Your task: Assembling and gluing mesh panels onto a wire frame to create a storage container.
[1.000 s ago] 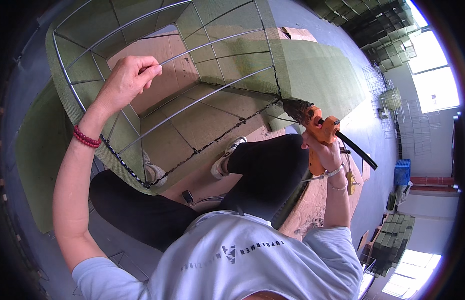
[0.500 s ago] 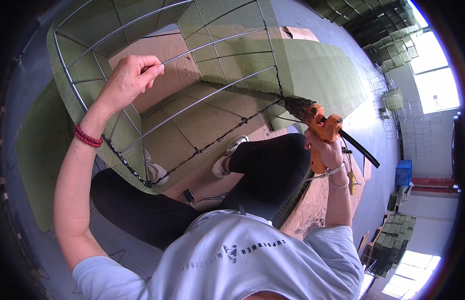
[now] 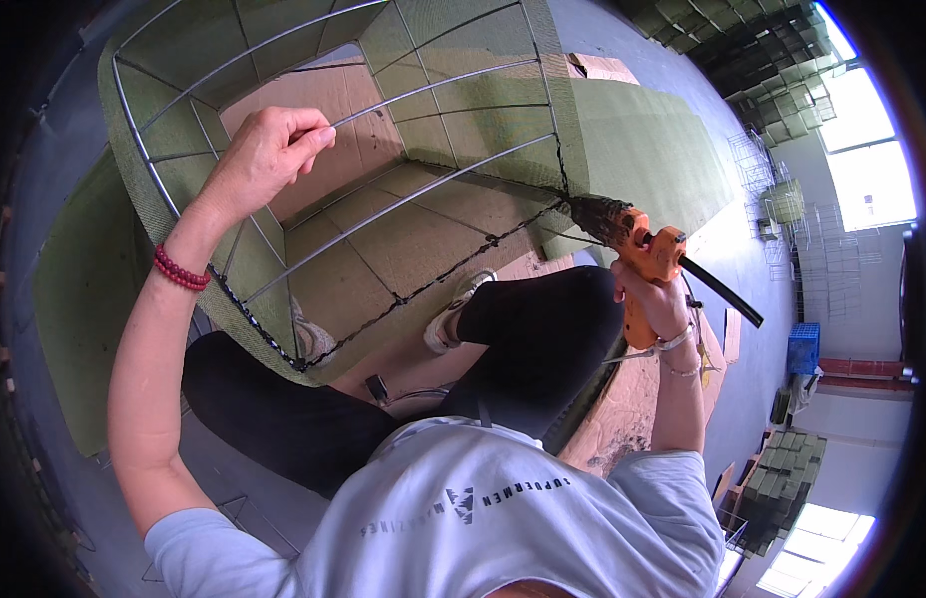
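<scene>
My left hand (image 3: pixel 271 157) is closed on a thin metal bar of a wire frame (image 3: pixel 435 182), pinching it between thumb and fingers. Olive-green sheeting (image 3: pixel 169 184) lines the box-shaped frame, which lies tilted in front of me. Lumpy black glue (image 3: pixel 438 271) runs along the sheet's near lower edge and up the right corner. In my right hand (image 3: pixel 662 307) is an orange glue gun (image 3: pixel 654 249), gripped by its handle. A black glue stick (image 3: pixel 722 291) juts from the gun's back. Its dark, glue-caked nozzle points at the right corner of the frame, touching or nearly so.
Flat green sheets (image 3: pixel 642 140) lie beyond the frame and at its left. Brown cardboard (image 3: pixel 617 419) covers the floor under and beside my bent legs. Stacked green boxes (image 3: pixel 782 488), wire frames (image 3: pixel 831 259) and a blue crate (image 3: pixel 803 347) stand farther right.
The frame and my left hand have shifted very slightly to the right. The glue gun has moved a touch right too, its nozzle staying at the same corner.
</scene>
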The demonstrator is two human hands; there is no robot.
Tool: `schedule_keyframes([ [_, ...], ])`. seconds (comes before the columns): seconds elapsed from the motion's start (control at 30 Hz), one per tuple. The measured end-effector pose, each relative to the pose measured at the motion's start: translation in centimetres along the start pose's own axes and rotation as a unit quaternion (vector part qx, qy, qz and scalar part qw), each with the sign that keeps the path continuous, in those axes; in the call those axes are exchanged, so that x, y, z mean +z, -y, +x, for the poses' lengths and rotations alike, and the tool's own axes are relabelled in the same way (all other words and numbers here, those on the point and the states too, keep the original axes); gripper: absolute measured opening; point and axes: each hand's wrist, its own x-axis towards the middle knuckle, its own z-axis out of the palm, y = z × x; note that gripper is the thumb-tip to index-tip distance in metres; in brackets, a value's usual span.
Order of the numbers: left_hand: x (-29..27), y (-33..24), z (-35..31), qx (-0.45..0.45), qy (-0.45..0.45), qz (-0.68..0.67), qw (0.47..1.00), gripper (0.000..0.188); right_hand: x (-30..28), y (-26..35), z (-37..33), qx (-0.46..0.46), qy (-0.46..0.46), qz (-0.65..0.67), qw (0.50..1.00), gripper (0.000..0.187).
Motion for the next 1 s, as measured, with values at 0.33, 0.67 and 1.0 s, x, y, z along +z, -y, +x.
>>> schedule_keyframes([
  [0.33,-0.1,-0.2,0.0,-0.009,-0.001,-0.003,1.0,0.025,-0.4,-0.7,0.1,-0.013,-0.007,-0.001,1.0,0.019],
  [0.67,-0.1,-0.3,0.0,-0.003,-0.006,-0.008,1.0,0.025,-0.1,0.3,1.8,-0.032,-0.013,-0.043,0.998,0.018],
  [1.0,-0.1,-0.1,0.0,-0.004,-0.008,-0.006,1.0,0.025,0.4,1.6,3.0,-0.056,-0.003,-0.046,0.997,0.013],
])
